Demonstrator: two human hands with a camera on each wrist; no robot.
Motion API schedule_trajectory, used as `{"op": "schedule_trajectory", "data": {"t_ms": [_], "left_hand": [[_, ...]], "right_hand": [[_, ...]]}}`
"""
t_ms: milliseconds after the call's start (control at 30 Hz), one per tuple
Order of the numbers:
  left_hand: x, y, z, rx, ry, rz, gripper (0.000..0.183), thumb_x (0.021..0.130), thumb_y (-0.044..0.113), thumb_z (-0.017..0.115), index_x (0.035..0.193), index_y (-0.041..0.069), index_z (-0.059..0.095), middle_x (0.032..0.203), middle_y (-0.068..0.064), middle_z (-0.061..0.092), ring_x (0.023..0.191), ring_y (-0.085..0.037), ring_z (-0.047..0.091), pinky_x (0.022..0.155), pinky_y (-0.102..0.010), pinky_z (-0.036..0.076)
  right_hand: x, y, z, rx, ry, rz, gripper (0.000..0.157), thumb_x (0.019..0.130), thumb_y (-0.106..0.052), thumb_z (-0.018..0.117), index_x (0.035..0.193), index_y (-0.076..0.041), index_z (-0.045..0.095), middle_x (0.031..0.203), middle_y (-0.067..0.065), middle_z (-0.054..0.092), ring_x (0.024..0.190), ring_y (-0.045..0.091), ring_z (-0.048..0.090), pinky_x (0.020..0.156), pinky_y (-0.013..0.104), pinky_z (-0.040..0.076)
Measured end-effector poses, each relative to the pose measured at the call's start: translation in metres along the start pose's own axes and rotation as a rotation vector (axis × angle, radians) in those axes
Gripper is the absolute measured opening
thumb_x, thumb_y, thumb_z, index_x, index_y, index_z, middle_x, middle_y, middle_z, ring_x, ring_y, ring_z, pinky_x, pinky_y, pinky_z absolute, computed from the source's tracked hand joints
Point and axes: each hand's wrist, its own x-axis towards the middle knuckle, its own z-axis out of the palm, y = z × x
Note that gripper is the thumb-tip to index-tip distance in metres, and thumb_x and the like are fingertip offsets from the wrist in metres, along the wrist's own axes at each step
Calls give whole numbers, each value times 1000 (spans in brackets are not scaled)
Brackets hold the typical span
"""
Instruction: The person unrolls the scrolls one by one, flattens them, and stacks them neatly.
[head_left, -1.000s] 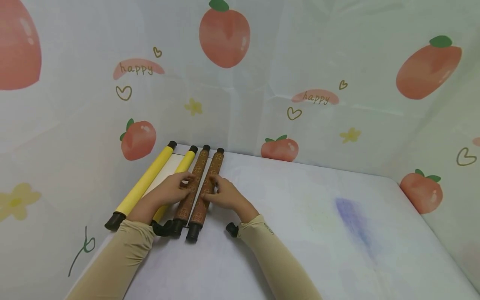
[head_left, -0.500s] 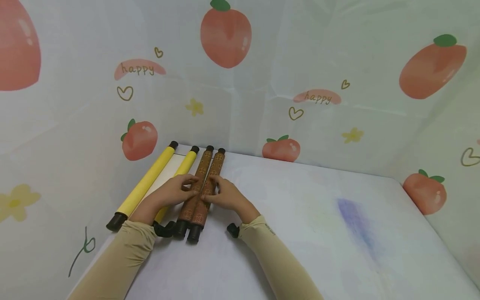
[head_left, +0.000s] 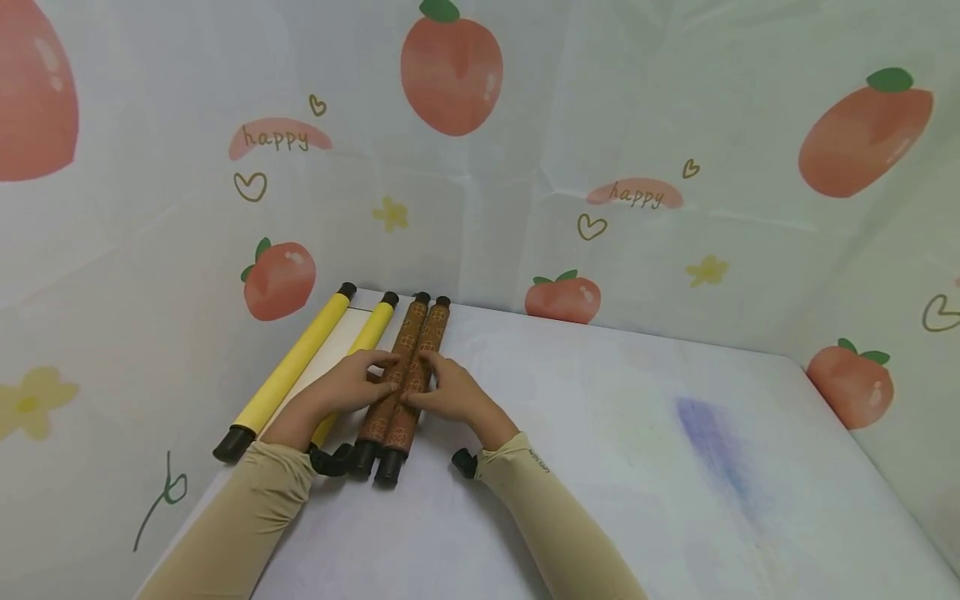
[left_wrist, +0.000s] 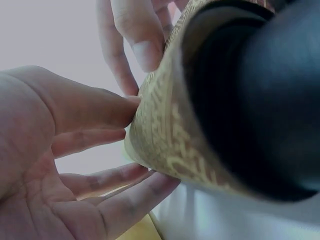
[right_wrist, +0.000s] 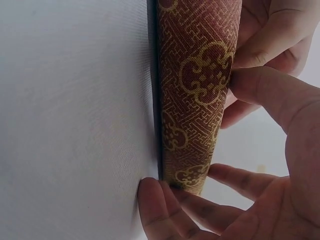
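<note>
A brown scroll with gold patterning lies on the table as two parallel rolls, side by side with hardly any gap. My left hand [head_left: 348,387] holds the left roll [head_left: 408,333], thumb and fingers on its side. Around the right roll [head_left: 432,336] curl the fingers of my right hand [head_left: 456,392]. Black knobs cap the rolls' ends; in the left wrist view a black knob [left_wrist: 285,100] looms close inside the brocade roll [left_wrist: 165,125]. The right wrist view shows the patterned brocade [right_wrist: 202,75] with thumb and fingertips along it.
To the left lies a yellow scroll with a left roll [head_left: 292,362], a right roll [head_left: 373,327] and a pale sheet [head_left: 332,343] between them. Behind stands a fruit-printed cloth wall [head_left: 495,217]. The white table [head_left: 585,467] bears a purple smudge [head_left: 708,442].
The left brown roll has moved right against the other roll, closing the pale gap between them. My left hand shifted right with it; my right hand stayed nearly in place.
</note>
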Motion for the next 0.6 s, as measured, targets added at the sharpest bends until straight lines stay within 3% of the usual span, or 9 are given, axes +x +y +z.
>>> {"op": "schedule_trajectory", "data": {"t_ms": [300, 600], "left_hand": [[0, -3, 0, -41, -7, -40, 54, 96, 21, 63, 145, 8, 45, 143, -23, 48, 126, -48, 52, 94, -52, 52], [1, 0, 3, -31, -7, -31, 56, 96, 17, 61, 147, 3, 41, 141, -28, 47, 124, -48, 53, 90, -48, 54]], "right_hand": [[-1, -3, -1, -14, 1, 17, 82, 86, -44, 71, 153, -15, 33, 147, 13, 48, 134, 28, 49, 105, 46, 45], [-1, -2, 2, -8, -1, 18, 80, 87, -44, 71, 153, -16, 34, 150, 11, 46, 137, 27, 46, 108, 47, 42]]}}
